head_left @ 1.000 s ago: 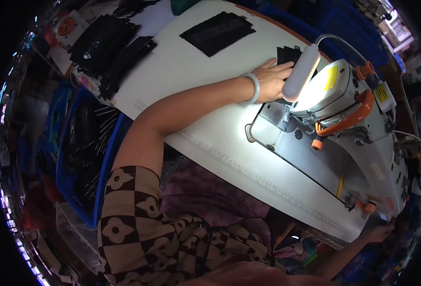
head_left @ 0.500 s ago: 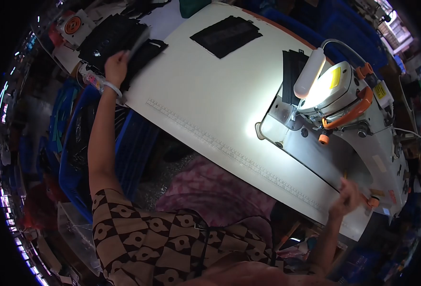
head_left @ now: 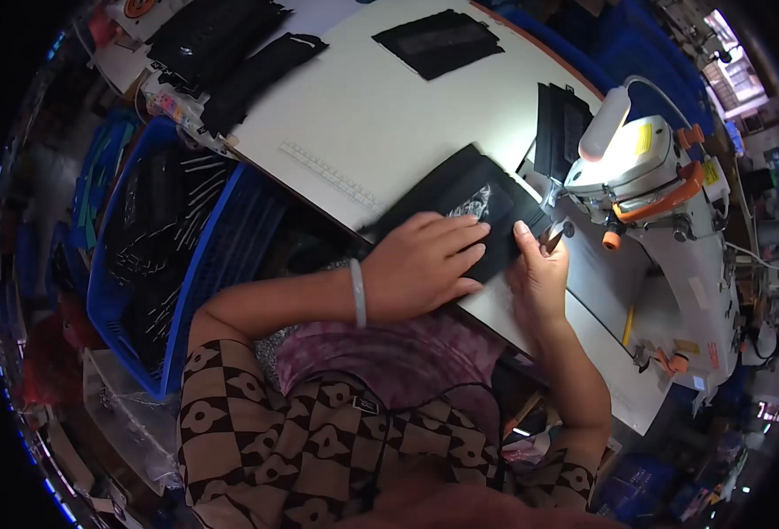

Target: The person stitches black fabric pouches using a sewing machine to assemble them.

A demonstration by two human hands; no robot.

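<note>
A black fabric piece (head_left: 460,189) with a shiny dark panel in its middle lies at the front of the white sewing table (head_left: 319,123). My left hand (head_left: 429,264) rests flat on its near part, fingers stretched out. At the piece's right edge, my right hand (head_left: 541,273) is closed around small dark thread snips (head_left: 552,236), whose pointed tip shows beyond the fingers; the rest is hidden in the palm. The sewing machine (head_left: 623,181), with its lamp lit, stands just beyond my right hand.
Another black piece (head_left: 438,42) lies at the table's back. A narrow black stack (head_left: 561,132) sits beside the machine. More black pieces (head_left: 217,44) overlap at the far left. A blue crate (head_left: 169,344) with dark pieces stands left of my lap.
My left hand has come from the far-left pile to the table front, where a black piece now lies. My right hand has moved left and inward from the machine's near end, with snips in it.
</note>
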